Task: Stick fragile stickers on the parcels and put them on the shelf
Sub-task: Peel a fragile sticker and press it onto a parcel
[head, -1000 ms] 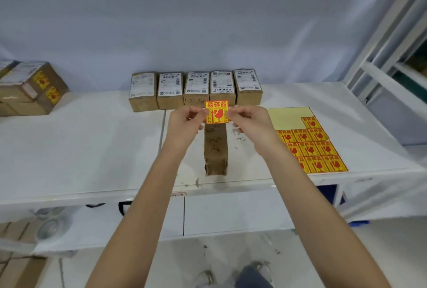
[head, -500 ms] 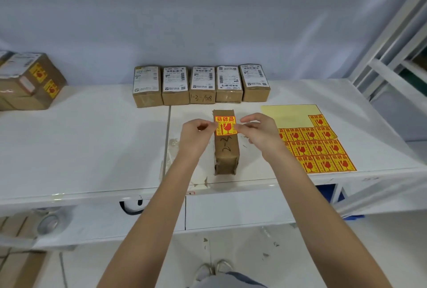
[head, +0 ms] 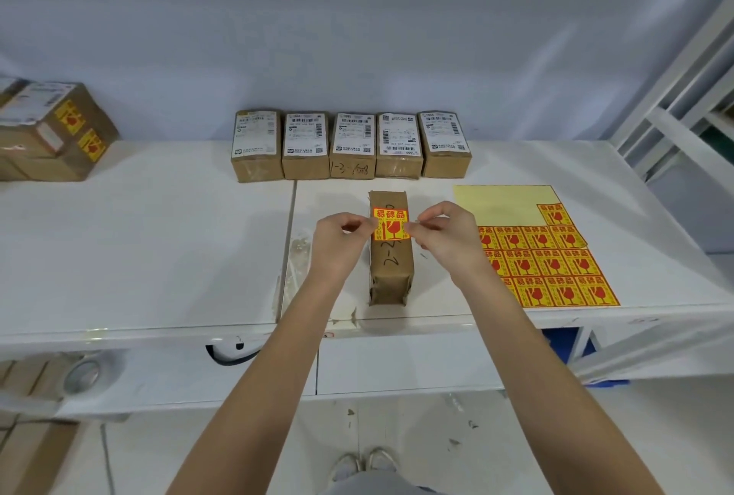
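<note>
A brown cardboard parcel lies lengthwise on the white table, in front of me. A yellow and red fragile sticker sits over the far part of its top face. My left hand pinches the sticker's left edge and my right hand pinches its right edge. Whether the sticker is pressed flat on the parcel I cannot tell. A sheet of fragile stickers lies to the right of the parcel, partly used.
A row of several labelled parcels stands along the back of the table. Stickered parcels are stacked at the far left. A white shelf frame rises at the right. A tape roll lies below the table.
Both hands have carried the sticker down from above the parcel to its top face. The view has tilted downward.
</note>
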{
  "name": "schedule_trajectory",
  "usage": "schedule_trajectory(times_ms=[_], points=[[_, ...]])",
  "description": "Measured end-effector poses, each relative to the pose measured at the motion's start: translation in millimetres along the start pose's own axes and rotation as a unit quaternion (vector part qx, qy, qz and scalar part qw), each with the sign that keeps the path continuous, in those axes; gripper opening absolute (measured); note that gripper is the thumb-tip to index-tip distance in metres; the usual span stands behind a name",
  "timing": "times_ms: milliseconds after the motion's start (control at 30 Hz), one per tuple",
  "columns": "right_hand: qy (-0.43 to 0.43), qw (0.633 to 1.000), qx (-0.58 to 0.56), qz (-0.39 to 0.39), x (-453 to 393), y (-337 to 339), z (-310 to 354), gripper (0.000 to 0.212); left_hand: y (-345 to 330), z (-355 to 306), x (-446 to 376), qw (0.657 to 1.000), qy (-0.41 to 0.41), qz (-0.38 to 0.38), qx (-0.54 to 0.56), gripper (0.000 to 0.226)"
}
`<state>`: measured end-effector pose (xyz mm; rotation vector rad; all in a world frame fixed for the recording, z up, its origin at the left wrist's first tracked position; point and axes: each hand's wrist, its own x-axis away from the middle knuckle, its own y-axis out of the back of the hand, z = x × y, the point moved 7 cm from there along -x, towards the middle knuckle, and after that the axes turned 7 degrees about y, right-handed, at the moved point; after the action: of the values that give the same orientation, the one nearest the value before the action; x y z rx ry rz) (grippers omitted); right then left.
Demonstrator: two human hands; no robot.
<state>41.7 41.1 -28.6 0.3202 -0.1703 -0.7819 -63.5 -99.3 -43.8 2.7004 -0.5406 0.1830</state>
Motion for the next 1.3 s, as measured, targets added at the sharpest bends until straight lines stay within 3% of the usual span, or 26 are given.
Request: schedule_trajectory(times_ms=[633,1300], points=[[0.046,0.994,0.095,0.002,-8.3,-2.8,0.9,0.029,-5.0,3.5,-3.7,0.999,-0.010,-0.009,-0.036,0.019],[0.061,0.991,0.117,0.018,-10.4,-4.7,5.0,0.031,-4.3,4.1,-4.4,0.995,-0.018,-0.031,-0.090,0.017]])
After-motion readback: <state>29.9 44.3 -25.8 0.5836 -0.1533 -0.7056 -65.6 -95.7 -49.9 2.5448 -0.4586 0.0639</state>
